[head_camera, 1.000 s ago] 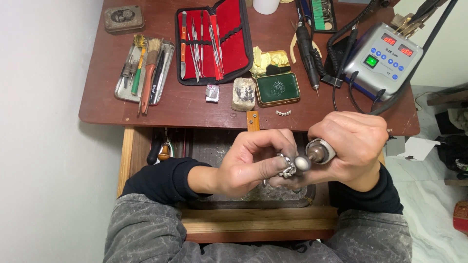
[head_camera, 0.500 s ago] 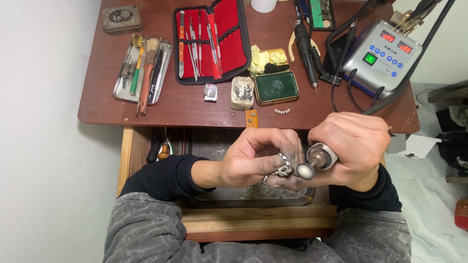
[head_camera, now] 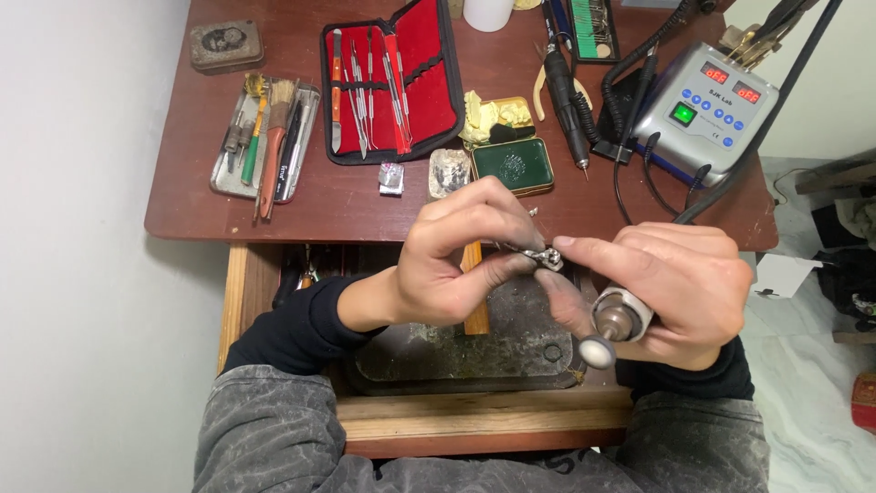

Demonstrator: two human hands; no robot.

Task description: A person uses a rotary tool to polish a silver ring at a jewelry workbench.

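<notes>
Bare hands; black long sleeves (head_camera: 301,319) to the wrists; mottled grey trousers (head_camera: 265,429) on both legs

light: even, soft, bright | shadows: faint, under desk edge (head_camera: 274,233) | glare: mild sheen on red instrument case (head_camera: 401,73) | focus: sharp centre | blur: none | edge distortion: slight

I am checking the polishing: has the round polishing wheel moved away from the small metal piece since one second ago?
Yes. The polishing wheel has dropped toward the person, away from the metal piece and the table edge.
</notes>
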